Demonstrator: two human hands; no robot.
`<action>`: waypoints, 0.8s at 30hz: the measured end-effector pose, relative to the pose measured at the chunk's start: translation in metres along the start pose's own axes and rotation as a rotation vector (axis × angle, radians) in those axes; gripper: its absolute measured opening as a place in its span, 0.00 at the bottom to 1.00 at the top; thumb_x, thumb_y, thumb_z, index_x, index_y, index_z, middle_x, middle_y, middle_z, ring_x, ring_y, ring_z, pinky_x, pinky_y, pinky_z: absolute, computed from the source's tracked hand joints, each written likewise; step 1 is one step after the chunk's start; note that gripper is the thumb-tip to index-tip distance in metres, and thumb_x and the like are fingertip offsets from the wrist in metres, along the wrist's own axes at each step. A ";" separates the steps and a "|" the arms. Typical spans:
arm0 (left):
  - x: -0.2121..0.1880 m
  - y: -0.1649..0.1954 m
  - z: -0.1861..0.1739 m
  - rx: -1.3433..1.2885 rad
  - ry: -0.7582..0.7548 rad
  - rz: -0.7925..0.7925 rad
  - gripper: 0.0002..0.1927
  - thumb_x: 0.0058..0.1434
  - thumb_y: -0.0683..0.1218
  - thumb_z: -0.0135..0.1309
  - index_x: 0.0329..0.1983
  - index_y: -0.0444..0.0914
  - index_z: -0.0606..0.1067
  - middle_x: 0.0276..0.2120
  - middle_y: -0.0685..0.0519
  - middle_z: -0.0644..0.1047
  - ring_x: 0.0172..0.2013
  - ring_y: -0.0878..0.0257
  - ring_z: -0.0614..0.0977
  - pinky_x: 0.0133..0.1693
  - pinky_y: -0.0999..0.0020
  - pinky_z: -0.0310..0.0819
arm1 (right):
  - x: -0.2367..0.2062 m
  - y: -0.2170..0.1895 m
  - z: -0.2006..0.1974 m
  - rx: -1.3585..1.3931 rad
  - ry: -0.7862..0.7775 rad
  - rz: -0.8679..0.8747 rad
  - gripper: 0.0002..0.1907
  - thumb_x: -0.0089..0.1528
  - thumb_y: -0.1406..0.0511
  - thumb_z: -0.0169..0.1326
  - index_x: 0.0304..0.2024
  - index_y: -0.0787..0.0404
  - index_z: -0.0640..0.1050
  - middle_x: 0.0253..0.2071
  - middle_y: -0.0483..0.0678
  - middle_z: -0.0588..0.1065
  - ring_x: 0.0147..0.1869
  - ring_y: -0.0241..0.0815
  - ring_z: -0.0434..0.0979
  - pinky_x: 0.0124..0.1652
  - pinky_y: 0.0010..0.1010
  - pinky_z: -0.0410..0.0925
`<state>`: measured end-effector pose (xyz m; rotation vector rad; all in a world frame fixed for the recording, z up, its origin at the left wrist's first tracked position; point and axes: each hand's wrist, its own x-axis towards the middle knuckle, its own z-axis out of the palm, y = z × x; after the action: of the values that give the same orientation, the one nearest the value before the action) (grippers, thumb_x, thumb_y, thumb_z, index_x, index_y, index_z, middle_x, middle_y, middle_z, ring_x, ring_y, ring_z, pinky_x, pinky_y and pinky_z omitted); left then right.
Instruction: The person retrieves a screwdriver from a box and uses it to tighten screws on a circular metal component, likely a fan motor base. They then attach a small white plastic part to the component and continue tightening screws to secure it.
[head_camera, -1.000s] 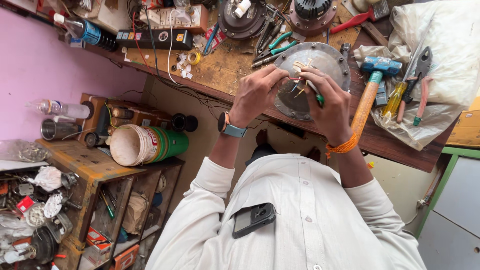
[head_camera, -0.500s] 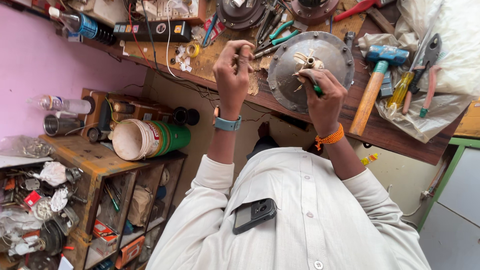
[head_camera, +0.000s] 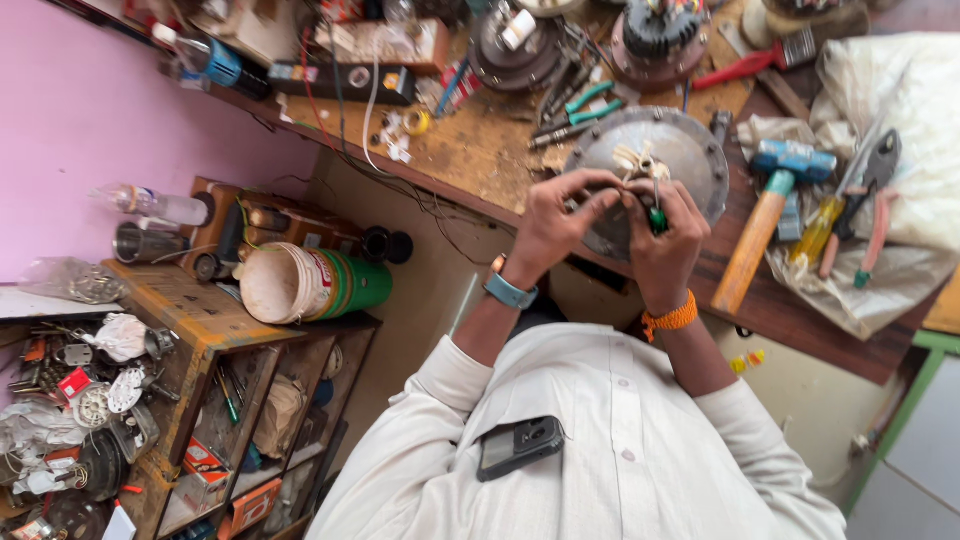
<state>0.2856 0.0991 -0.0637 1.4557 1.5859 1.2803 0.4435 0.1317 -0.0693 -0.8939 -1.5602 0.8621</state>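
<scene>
Round metal cover (head_camera: 690, 160) lies flat on your workbench (head_camera: 470, 150), beside the hammer (head_camera: 765, 215). Your right hand (head_camera: 665, 235) is closed around a green-handled screwdriver (head_camera: 657, 215) over it; your left hand (head_camera: 555, 215) pinches at the wires (head_camera: 635, 160), fingers curled.
</scene>
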 end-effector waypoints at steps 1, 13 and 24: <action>0.001 0.005 -0.001 0.073 0.011 0.080 0.10 0.66 0.43 0.61 0.50 0.38 0.81 0.39 0.54 0.83 0.34 0.68 0.82 0.35 0.73 0.78 | 0.001 -0.001 0.000 -0.007 0.002 -0.002 0.06 0.65 0.75 0.62 0.45 0.66 0.80 0.41 0.52 0.78 0.45 0.44 0.80 0.46 0.32 0.71; 0.009 0.022 -0.009 0.515 0.060 0.404 0.11 0.64 0.44 0.59 0.49 0.44 0.78 0.44 0.55 0.81 0.42 0.56 0.84 0.42 0.64 0.81 | 0.002 0.013 0.005 -0.063 -0.027 -0.022 0.07 0.66 0.70 0.62 0.46 0.66 0.82 0.42 0.53 0.80 0.45 0.45 0.82 0.45 0.34 0.71; 0.025 -0.013 -0.049 0.612 0.356 0.224 0.05 0.60 0.38 0.56 0.38 0.36 0.72 0.32 0.49 0.75 0.29 0.63 0.80 0.33 0.69 0.78 | -0.002 0.014 0.005 -0.078 -0.001 -0.045 0.05 0.66 0.72 0.62 0.43 0.65 0.79 0.40 0.52 0.77 0.42 0.43 0.78 0.43 0.31 0.70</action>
<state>0.2319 0.1123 -0.0552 1.8892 2.2422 1.2912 0.4400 0.1365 -0.0836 -0.9105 -1.6177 0.7742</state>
